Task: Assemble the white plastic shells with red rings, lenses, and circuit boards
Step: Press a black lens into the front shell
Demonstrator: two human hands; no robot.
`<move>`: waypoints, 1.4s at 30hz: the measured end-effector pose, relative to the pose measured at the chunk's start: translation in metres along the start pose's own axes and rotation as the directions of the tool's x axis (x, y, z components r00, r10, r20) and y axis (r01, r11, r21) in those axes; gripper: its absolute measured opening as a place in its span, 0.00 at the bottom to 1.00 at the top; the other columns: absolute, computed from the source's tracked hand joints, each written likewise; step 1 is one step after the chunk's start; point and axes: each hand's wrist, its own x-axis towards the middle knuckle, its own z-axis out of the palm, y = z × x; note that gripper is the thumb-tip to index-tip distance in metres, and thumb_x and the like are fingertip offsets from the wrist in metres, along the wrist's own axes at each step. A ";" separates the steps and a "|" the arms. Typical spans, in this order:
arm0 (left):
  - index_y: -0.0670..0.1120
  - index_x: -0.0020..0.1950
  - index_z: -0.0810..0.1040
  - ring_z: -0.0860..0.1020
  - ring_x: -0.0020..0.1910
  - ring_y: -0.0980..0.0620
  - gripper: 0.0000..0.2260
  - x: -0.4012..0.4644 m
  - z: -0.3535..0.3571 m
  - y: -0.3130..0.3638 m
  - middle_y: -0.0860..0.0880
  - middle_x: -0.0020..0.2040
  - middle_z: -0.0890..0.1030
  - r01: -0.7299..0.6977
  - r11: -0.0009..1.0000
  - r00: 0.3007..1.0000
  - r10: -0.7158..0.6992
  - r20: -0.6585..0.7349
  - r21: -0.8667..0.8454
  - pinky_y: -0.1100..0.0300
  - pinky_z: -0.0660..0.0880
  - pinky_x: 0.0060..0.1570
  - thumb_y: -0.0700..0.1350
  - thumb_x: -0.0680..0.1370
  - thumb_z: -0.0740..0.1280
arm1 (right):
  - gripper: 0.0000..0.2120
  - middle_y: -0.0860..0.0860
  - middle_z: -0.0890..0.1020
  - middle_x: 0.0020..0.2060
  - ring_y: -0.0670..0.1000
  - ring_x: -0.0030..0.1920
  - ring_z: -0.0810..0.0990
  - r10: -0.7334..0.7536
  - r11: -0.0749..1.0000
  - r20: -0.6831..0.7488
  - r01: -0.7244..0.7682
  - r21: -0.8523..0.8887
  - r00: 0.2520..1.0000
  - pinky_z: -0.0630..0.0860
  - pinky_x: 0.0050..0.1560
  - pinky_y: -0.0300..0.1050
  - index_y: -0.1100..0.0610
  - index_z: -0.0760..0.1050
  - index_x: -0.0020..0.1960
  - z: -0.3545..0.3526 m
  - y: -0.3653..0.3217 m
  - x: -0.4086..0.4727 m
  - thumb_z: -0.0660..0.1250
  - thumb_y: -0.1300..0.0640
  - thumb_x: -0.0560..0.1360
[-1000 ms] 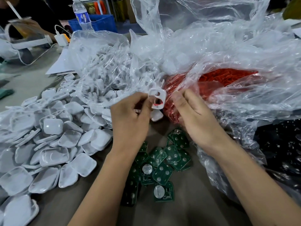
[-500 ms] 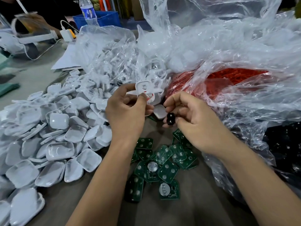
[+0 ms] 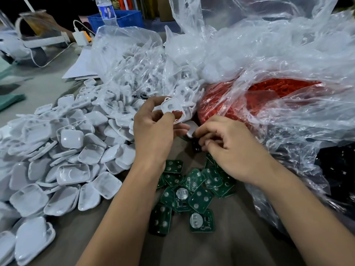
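Far left: heap of loose white shells [image 3: 63, 162] on the table, thin moulded plastic, so light, stiff and slick; they'll slide off each other if nudged, best taken by the rim edges, not the glossy face. Left hand [image 3: 153, 135] has one shell [image 3: 172, 109] raised, pinched at its edges between thumb and curled fingertips, a red ring [image 3: 177, 113] seated at its lower hole, upper hole empty. Edge grip looks right: leaves the openings clear for an insert. Below the hands, green circuit boards [image 3: 190, 192] scattered flat on the table; rigid but thin, hold by the sides, keep off the components. Right hand [image 3: 226, 146] is curled, fingertips pinching a small black piece [image 3: 196, 147], probably the lens but mostly hidden by fingers; small and smooth, easy to drop, so a fingertip pinch on its rim is my call. Right of that, a clear bag of red rings [image 3: 269, 96]; small bits, likely to tangle in the bag. Far right a bag of black parts [image 3: 338, 169], detail unreadable.
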 end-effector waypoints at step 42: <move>0.47 0.49 0.86 0.86 0.40 0.51 0.07 -0.011 0.014 -0.012 0.49 0.40 0.87 0.012 0.975 0.998 -0.027 0.064 0.222 0.55 0.82 0.38 0.42 0.82 0.68 | 0.09 0.45 0.86 0.47 0.44 0.50 0.82 -0.288 0.944 -0.309 0.215 -0.248 0.906 0.78 0.56 0.43 0.53 0.88 0.54 0.005 -0.003 -0.002 0.77 0.62 0.75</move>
